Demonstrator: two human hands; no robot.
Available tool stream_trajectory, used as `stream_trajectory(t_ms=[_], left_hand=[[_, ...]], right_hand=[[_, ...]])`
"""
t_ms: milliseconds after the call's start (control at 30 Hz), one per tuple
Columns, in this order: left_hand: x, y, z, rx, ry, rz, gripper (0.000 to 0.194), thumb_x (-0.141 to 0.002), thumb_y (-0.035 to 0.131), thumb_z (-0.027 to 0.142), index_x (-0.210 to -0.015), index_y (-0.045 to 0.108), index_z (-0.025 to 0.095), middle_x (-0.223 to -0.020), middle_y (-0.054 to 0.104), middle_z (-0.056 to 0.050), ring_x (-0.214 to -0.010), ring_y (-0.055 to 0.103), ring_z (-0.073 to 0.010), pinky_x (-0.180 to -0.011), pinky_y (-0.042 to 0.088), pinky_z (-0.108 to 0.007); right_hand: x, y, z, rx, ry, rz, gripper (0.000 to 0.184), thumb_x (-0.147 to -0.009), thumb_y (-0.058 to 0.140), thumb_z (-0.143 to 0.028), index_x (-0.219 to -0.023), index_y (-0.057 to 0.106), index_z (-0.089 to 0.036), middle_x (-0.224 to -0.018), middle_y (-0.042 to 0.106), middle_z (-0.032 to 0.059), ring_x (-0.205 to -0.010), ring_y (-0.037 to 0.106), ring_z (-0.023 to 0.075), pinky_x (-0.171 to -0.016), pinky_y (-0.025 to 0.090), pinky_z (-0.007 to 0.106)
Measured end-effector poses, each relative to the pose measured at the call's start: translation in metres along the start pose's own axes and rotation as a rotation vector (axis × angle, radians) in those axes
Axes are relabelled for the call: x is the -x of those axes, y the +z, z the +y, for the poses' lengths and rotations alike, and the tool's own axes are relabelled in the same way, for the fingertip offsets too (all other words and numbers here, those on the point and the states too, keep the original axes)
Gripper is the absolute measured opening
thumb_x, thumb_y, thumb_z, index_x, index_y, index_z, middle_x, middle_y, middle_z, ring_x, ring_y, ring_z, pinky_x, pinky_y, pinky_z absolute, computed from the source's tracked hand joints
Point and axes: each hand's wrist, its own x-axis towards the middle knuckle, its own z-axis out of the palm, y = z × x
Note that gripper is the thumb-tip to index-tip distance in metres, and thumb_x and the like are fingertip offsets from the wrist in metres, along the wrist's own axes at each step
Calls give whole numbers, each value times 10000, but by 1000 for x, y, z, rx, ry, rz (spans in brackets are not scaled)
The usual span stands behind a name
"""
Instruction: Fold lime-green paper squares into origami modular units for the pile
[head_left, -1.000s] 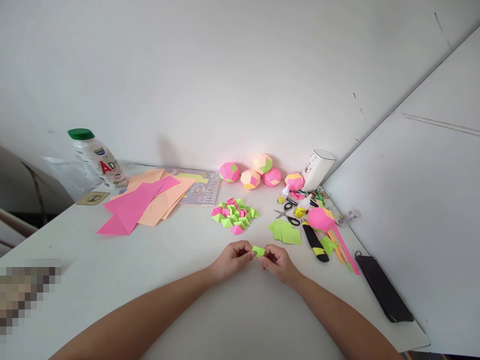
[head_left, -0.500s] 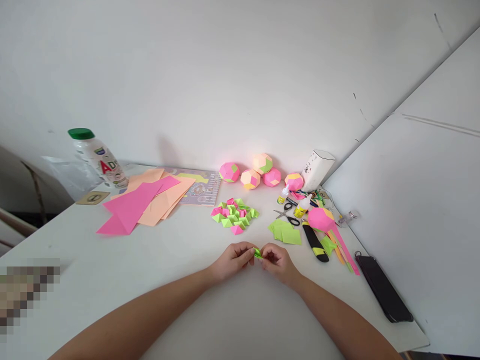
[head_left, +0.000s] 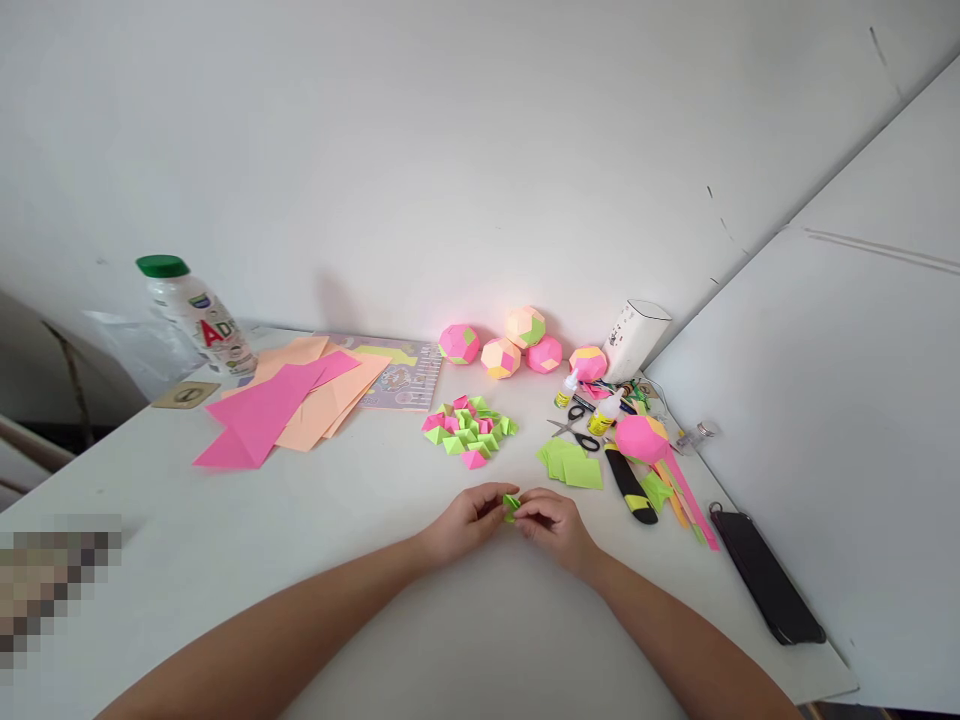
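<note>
A small folded piece of green paper (head_left: 511, 506) is pinched between both hands at the middle front of the table. My left hand (head_left: 469, 520) grips its left side with thumb and fingers. On its right side, my right hand (head_left: 551, 522) holds it with bent fingertips. The fingers cover part of the paper. Just beyond lies a heap of folded pink and green paper pieces (head_left: 469, 428). Flat green paper squares (head_left: 571, 466) are spread to the right of the heap, close to my right hand.
Scissors (head_left: 574, 428), a glue bottle (head_left: 604, 414) and a utility knife (head_left: 630, 485) lie on the right, near a phone (head_left: 766, 578). Paper balls (head_left: 501, 357) stand by the wall. Pink paper sheets (head_left: 274, 415), a notebook (head_left: 409, 380) and a white bottle (head_left: 202, 320) occupy the left.
The green paper has turned between my fingers and shows a more open, folded shape. My right fingers have shifted slightly left over it. Everything else has stayed put.
</note>
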Motion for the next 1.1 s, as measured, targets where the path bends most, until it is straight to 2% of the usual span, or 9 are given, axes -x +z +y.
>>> stream_trajectory(t_ms=[167, 300, 400, 500, 600, 667, 800, 933, 1100], left_hand=[[2, -2, 1, -88, 62, -53, 436, -823, 480, 377, -1200, 506, 160, -778, 591, -26, -673, 501, -139, -616, 415, -255], [3, -2, 2, -222, 103, -76, 460, -810, 490, 300, -1244, 474, 148, -698, 552, -1, -590, 444, -112, -554, 381, -228], [4, -1, 2, -240, 127, -83, 451, -805, 488, 264, -1239, 475, 145, -716, 561, -8, -585, 426, -107, -548, 373, -222], [3, 0, 2, -137, 104, -84, 404, -822, 457, 249, -1213, 491, 157, -766, 576, -22, -628, 452, -116, -578, 388, -228], [2, -1, 3, -45, 36, -35, 408, -815, 462, 244, -1211, 478, 150, -699, 521, 3, -609, 446, -113, -572, 382, -233], [2, -1, 3, -13, 13, -16, 406, -810, 472, 251, -1203, 478, 149, -668, 486, 17, -596, 435, -111, -570, 378, -237], [2, -1, 4, -8, 17, -30, 397, -812, 468, 272, -1191, 482, 154, -668, 474, 22, -598, 429, -110, -580, 375, -240], [2, -1, 3, -72, 45, -53, 407, -825, 433, 265, -1209, 467, 135, -675, 474, 16, -600, 425, -111, -582, 375, -239], [2, -1, 0, -223, 114, -61, 405, -840, 397, 254, -1222, 462, 137, -634, 478, 20, -582, 422, -116, -584, 378, -239]], right_hand=[[2, 1, 2, -122, 175, 44, 118, -772, 617, -300, -744, 616, -185, -801, 592, 35, -516, 549, 105, -485, 476, 250], [3, 1, 4, -172, 295, 47, 144, -755, 633, -296, -733, 551, -180, -633, 575, -8, -497, 549, 114, -490, 463, 248], [3, 1, 3, -206, 343, 45, 183, -747, 639, -296, -737, 495, -184, -563, 549, -36, -476, 539, 112, -487, 452, 246], [2, 1, 2, -278, 349, 39, 204, -762, 620, -305, -809, 455, -195, -647, 579, -28, -489, 539, 102, -497, 450, 247], [2, 1, 2, -315, 343, 34, 265, -773, 604, -298, -962, 441, -208, -781, 584, -5, -537, 551, 99, -524, 453, 252], [1, 0, 1, -286, 344, 4, 272, -775, 598, -286, -995, 461, -204, -802, 572, 3, -566, 551, 102, -537, 447, 250], [-1, -1, -1, -122, 297, -82, 118, -798, 568, -281, -789, 538, -168, -707, 563, 6, -570, 512, 106, -526, 405, 234], [-2, -1, -5, -64, 259, -86, 150, -807, 556, -299, -743, 552, -164, -724, 571, 16, -563, 495, 105, -513, 386, 230], [-3, 0, -6, -69, 286, -71, 203, -784, 580, -341, -695, 559, -160, -709, 569, 16, -557, 490, 105, -506, 384, 229]])
